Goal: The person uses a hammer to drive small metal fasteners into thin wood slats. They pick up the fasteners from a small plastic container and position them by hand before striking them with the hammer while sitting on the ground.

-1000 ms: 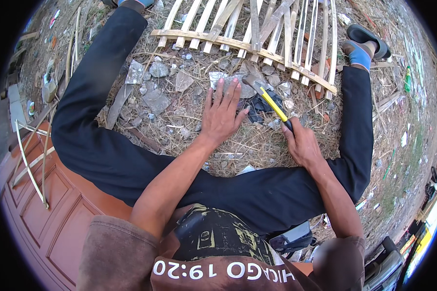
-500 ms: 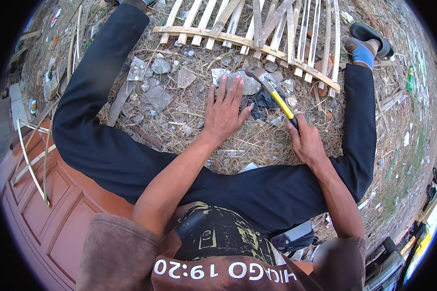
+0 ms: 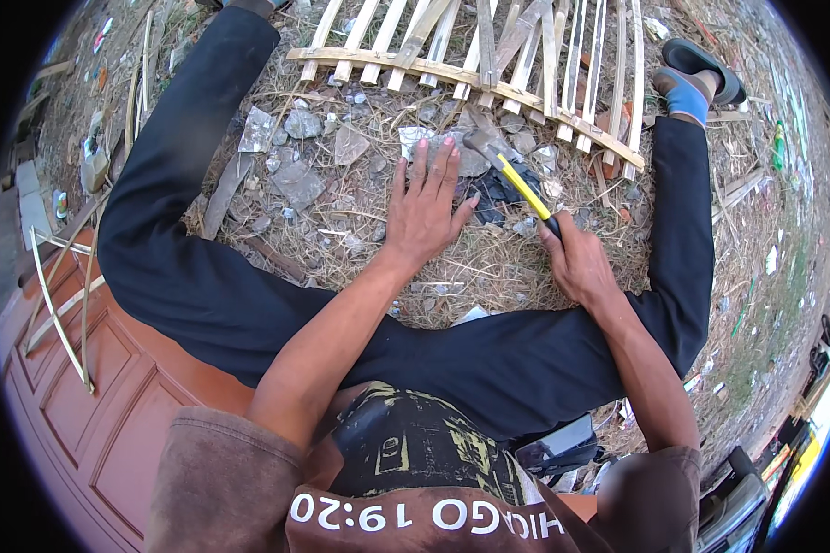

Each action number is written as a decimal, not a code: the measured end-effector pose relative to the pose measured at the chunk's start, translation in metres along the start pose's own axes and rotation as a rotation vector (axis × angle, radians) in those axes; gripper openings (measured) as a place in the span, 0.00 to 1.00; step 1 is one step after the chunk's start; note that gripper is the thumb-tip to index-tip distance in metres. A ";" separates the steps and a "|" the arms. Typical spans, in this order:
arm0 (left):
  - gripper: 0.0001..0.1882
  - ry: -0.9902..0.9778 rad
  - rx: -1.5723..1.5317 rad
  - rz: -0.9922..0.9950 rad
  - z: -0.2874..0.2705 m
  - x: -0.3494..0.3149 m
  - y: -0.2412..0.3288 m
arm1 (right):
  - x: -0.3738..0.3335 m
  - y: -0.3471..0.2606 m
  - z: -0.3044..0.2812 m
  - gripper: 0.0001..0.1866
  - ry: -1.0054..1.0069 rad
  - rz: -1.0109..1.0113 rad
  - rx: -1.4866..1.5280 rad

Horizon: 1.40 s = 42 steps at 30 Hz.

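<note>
In my right hand (image 3: pixel 579 258) is a hammer (image 3: pixel 524 187) with a yellow and black handle, my fingers wrapped round its black grip. Its metal head points up and left, close over a flat grey stone (image 3: pixel 470 162). My left hand (image 3: pixel 426 205) is stretched out palm down with the fingers apart, the fingertips at the left side of that stone. Whether they press on it or hover just above I cannot tell. A crumpled black scrap (image 3: pixel 500 195) lies between the left thumb and the hammer handle.
Beyond my hands lies a frame of pale wooden slats (image 3: pixel 415 64) on a curved crosspiece. Broken stones (image 3: pixel 300 186) and dry grass cover the ground between my legs. A reddish-brown panelled door (image 3: pixel 101 405) is at lower left, with thin bent strips (image 3: pixel 60 309) on it.
The hammer has shifted slightly, its handle a little to the left and its head a touch lower in the picture. My left hand stays nearly in place.
</note>
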<state>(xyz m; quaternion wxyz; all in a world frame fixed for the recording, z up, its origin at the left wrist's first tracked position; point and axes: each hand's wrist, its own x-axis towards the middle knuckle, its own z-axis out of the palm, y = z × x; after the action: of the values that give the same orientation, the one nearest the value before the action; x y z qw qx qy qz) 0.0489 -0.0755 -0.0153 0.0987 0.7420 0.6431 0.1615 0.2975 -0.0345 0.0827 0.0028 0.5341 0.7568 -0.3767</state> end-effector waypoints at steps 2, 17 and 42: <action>0.41 0.000 0.011 0.003 0.002 0.003 0.000 | -0.001 -0.004 -0.004 0.12 0.024 -0.025 0.063; 0.43 -0.003 -0.004 -0.010 0.002 0.003 0.002 | 0.002 0.004 0.003 0.11 0.037 -0.053 -0.006; 0.38 0.017 -0.036 0.026 0.001 0.002 -0.003 | 0.001 -0.008 -0.003 0.11 0.054 -0.008 0.091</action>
<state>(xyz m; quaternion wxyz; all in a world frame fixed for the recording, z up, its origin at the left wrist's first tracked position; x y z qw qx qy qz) 0.0463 -0.0734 -0.0173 0.1044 0.7472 0.6310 0.1808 0.2917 -0.0333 0.0896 -0.0436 0.5408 0.7407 -0.3962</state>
